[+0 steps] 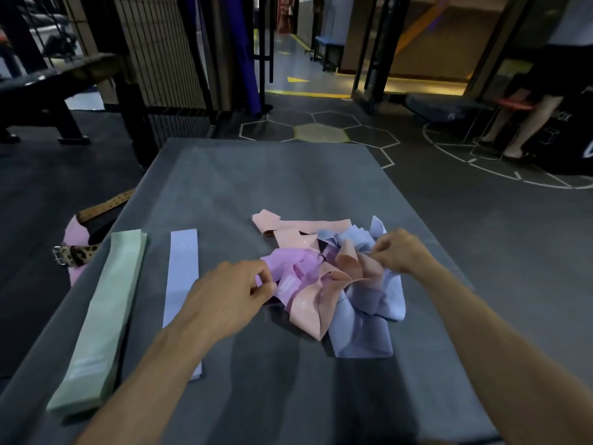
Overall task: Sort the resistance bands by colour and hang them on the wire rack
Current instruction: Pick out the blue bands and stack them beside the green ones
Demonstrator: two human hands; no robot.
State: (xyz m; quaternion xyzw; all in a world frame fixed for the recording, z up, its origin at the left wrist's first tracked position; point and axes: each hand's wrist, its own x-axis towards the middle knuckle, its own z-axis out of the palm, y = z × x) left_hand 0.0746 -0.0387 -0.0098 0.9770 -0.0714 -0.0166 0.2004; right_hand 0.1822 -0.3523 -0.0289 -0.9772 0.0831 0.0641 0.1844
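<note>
A tangled heap of resistance bands [333, 284] lies mid-table, mixing pink, purple and pale blue ones. My left hand [234, 290] pinches the edge of a purple band [288, 271] at the heap's left side. My right hand [401, 252] pinches a pink band [353, 261] at the heap's upper right. To the left, a stack of green bands [102, 319] lies flat and straight. Beside it lies a single pale blue band [181, 274], its near end hidden under my left forearm. The wire rack [160, 53] stands beyond the table's far left corner.
The grey table [272, 181] reaches toward a floor with hexagon markings. Belts, one leopard-patterned [75, 253] and one brown [106, 205], lie off the table's left edge. A dark bench [48, 88] stands far left. A person's legs [526, 123] show at far right.
</note>
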